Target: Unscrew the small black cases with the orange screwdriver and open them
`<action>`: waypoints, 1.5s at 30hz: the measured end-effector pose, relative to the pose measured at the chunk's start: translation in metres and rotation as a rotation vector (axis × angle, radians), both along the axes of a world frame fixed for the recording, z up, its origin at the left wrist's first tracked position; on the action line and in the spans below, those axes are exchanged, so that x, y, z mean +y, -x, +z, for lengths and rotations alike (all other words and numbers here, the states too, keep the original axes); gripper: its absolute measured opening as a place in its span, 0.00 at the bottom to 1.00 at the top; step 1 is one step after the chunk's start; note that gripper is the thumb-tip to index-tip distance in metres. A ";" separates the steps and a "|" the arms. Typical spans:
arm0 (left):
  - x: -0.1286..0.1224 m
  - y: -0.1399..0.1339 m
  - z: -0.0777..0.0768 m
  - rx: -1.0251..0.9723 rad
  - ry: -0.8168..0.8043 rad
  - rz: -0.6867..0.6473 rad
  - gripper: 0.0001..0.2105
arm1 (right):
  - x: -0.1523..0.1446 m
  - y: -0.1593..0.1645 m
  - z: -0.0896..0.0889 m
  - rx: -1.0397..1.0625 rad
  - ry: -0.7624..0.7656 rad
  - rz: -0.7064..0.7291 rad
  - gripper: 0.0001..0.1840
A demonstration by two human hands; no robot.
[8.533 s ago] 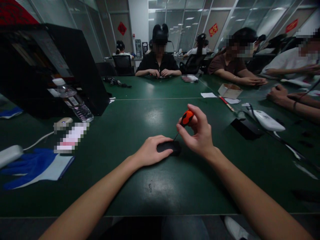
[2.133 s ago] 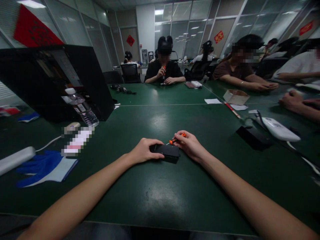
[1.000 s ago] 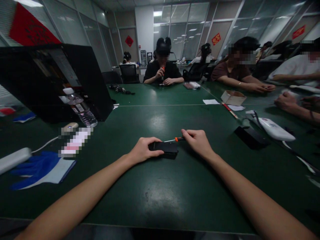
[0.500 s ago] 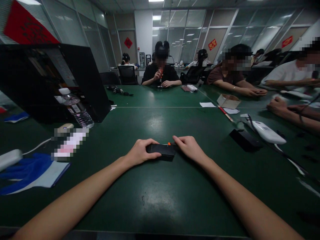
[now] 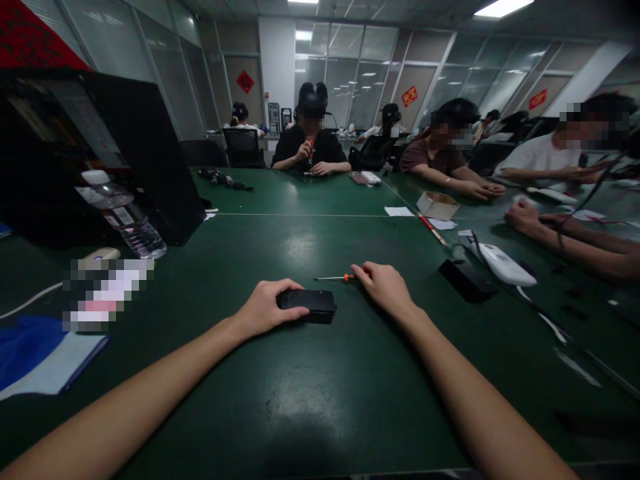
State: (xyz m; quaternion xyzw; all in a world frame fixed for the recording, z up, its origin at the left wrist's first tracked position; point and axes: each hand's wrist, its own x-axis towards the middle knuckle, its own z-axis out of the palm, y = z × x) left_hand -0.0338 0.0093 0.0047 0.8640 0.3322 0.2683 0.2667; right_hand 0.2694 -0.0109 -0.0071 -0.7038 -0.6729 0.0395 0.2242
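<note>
A black rectangular box-like device [image 5: 313, 303] rests on the green table, and my left hand [image 5: 264, 305] grips its left end between thumb and fingers. To the right of it, my right hand [image 5: 385, 287] is closed around the handle of a small screwdriver [image 5: 347, 277]. The screwdriver has an orange collar and a thin metal shaft that points left, lying behind the black device and apart from it. Most of the handle is hidden by my fingers.
A plastic bottle [image 5: 125, 217] stands by a black computer case [image 5: 165, 160] on the left. Nearer lie blue-and-white gloves [image 5: 75, 360]. To the right are another black box [image 5: 465, 280], a white power strip [image 5: 503, 263] with cables, and a small cardboard box [image 5: 437, 205]. Several people sit around the table.
My right hand has moved away from the black device, and the screwdriver's shaft now shows in full behind it. The left hand keeps its grip. The view has shifted to the right.
</note>
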 end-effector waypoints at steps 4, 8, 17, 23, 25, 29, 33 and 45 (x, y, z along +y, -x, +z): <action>-0.001 -0.001 0.001 -0.001 -0.018 0.006 0.18 | -0.003 0.012 -0.003 -0.038 0.004 0.079 0.22; -0.002 -0.002 0.003 -0.011 -0.013 0.012 0.17 | -0.006 0.023 -0.003 -0.039 -0.093 0.215 0.18; -0.001 -0.002 0.002 -0.031 0.002 0.008 0.17 | -0.024 0.049 0.012 0.139 -0.273 0.667 0.17; -0.001 -0.002 0.002 -0.030 0.043 0.004 0.16 | -0.028 0.060 0.010 0.121 -0.268 0.739 0.16; -0.002 -0.003 0.003 -0.038 0.055 -0.007 0.17 | -0.027 0.060 0.009 0.137 -0.277 0.731 0.14; -0.002 -0.002 0.003 -0.080 0.067 -0.020 0.16 | -0.026 0.060 0.008 0.195 -0.258 0.728 0.11; -0.002 -0.002 0.002 -0.142 0.079 0.011 0.13 | -0.026 0.066 0.006 0.254 -0.244 0.687 0.12; 0.000 -0.002 0.002 -0.195 0.113 0.060 0.16 | -0.026 0.069 0.004 0.282 -0.254 0.539 0.14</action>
